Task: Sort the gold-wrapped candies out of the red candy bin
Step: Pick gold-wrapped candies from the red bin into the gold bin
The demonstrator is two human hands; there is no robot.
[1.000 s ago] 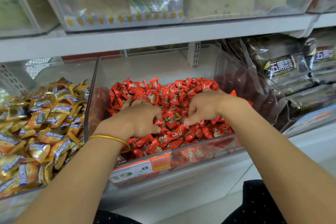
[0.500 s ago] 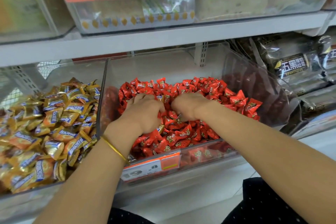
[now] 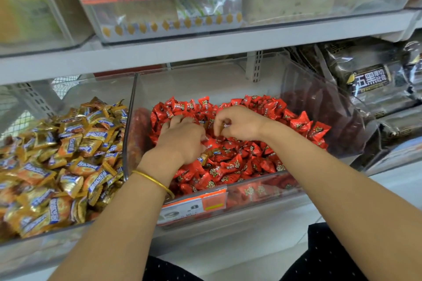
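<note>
Two gold-wrapped candies [image 3: 206, 155] (poss. one; wrappers overlap) are seen inside the red candy bin [image 3: 294, 89], touching the thumb-side edge of the left hand [image 3: 182, 141], long axis slanted up-right twd the right hand [image 3: 237, 124]. The left hand is judged nearer. Both hands are curled, fingers down in the red candies [image 3: 239, 162]; whether anything is gripped can't be told. Reds: uncountable. The gold pile [image 3: 68, 155] lies in the next bin, left.

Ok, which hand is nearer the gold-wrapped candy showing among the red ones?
Left. The gold-wrapped candy pokes out at the thumb-side edge of the left hand, touching it or tucked under it. The right hand is apart, farther back in the red candy bin and to the right.
</note>
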